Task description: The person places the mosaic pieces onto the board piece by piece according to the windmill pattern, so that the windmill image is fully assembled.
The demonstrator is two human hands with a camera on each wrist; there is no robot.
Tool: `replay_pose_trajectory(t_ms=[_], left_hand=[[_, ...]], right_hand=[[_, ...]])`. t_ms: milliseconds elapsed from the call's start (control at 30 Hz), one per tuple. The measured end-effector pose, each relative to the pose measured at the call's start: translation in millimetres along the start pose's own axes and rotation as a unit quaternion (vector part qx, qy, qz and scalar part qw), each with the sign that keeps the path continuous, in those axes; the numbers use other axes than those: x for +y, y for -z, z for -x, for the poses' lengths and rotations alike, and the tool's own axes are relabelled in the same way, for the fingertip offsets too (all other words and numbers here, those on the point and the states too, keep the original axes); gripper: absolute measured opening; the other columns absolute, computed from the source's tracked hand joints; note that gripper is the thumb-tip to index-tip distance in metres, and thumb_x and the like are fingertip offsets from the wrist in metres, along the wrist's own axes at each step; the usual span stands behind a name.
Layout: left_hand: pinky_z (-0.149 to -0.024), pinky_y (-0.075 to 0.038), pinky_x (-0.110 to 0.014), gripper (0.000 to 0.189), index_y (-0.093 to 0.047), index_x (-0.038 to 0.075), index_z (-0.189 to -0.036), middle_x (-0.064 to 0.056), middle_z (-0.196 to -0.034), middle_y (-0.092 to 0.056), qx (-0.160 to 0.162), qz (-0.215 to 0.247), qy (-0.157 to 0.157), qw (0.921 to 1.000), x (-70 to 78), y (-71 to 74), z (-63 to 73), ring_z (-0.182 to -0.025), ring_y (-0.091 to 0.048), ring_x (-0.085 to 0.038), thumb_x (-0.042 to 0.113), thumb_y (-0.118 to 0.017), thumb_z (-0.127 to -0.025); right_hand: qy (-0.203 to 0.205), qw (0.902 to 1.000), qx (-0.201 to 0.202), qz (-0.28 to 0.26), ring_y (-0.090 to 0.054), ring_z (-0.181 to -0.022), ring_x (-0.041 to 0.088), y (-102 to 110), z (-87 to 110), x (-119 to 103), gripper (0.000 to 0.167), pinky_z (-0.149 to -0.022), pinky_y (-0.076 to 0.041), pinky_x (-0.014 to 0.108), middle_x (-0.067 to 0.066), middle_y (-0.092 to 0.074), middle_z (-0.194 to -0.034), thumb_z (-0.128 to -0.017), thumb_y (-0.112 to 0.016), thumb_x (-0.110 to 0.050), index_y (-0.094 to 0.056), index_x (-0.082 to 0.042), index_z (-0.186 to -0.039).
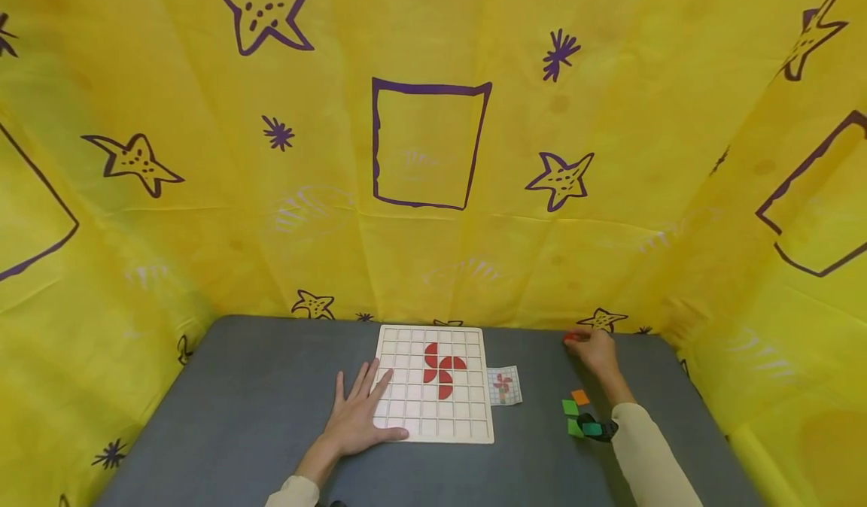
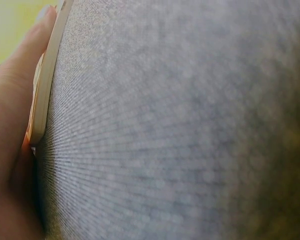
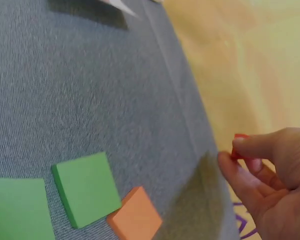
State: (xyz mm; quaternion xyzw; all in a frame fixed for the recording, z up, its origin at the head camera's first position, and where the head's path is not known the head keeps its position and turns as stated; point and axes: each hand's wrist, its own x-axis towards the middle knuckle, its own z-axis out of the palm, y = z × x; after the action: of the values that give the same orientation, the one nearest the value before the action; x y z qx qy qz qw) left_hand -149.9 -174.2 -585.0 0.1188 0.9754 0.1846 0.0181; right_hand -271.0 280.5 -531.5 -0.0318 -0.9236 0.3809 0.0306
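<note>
A pale grid board (image 1: 433,417) lies on the grey table, with several red quarter-round pieces (image 1: 445,377) set in its squares like a pinwheel. My left hand (image 1: 355,417) rests spread over the board's left edge, fingers straight. In the left wrist view, the board's edge (image 2: 46,85) shows beside that hand (image 2: 12,110). At the far right of the table my right hand (image 1: 596,353) pinches a small red piece (image 3: 239,142) between thumb and fingertips. The fingers hide most of its shape.
A small printed card (image 1: 504,385) with a red pinwheel on a grid lies against the board's right side. Green squares (image 3: 87,190) and an orange square (image 3: 136,215) lie near my right forearm. Yellow cloth (image 1: 433,266) with purple drawings hangs behind and beside the table.
</note>
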Motion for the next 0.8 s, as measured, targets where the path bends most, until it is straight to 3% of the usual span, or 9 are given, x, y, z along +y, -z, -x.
replay_pose_trajectory(t_ms=[233,533,800], left_hand=[[-0.110,0.008,-0.067,0.115,-0.031,0.018,-0.155,-0.012,-0.164,-0.011,-0.006,0.000,0.003,1.0000,0.8,1.3,1.4,-0.149,-0.010,-0.035,0.086,-0.058,-0.066],[-0.110,0.008,-0.067,0.116,-0.032,0.018,-0.155,-0.012,-0.164,-0.012,-0.008,0.004,0.007,0.9999,0.9,2.0,-0.2,-0.149,-0.009,-0.036,0.087,-0.058,-0.066],[-0.110,0.009,-0.067,0.113,-0.032,0.018,-0.154,-0.012,-0.164,-0.012,0.003,0.004,-0.001,1.0000,0.2,-0.5,0.1,-0.149,-0.010,-0.036,0.085,-0.058,-0.068]], right_hand=[[0.037,0.9976,-0.039,-0.043,-0.070,-0.090,0.032,-2,-1.9,-18,0.030,-0.076,-0.057,0.037,0.021,-0.072,-0.102,-0.089,-0.072,-0.008,-0.068,0.009,-0.114],[0.074,0.9935,-0.044,-0.075,-0.071,-0.080,0.025,-17,2.5,-34,0.021,-0.066,-0.055,0.024,0.020,-0.073,-0.093,-0.087,-0.073,-0.006,-0.073,0.009,-0.103],[0.081,0.9885,-0.069,-0.108,-0.071,-0.077,0.028,-33,5.8,-45,0.020,-0.067,-0.058,0.029,0.022,-0.073,-0.089,-0.086,-0.073,-0.002,-0.072,0.012,-0.101]])
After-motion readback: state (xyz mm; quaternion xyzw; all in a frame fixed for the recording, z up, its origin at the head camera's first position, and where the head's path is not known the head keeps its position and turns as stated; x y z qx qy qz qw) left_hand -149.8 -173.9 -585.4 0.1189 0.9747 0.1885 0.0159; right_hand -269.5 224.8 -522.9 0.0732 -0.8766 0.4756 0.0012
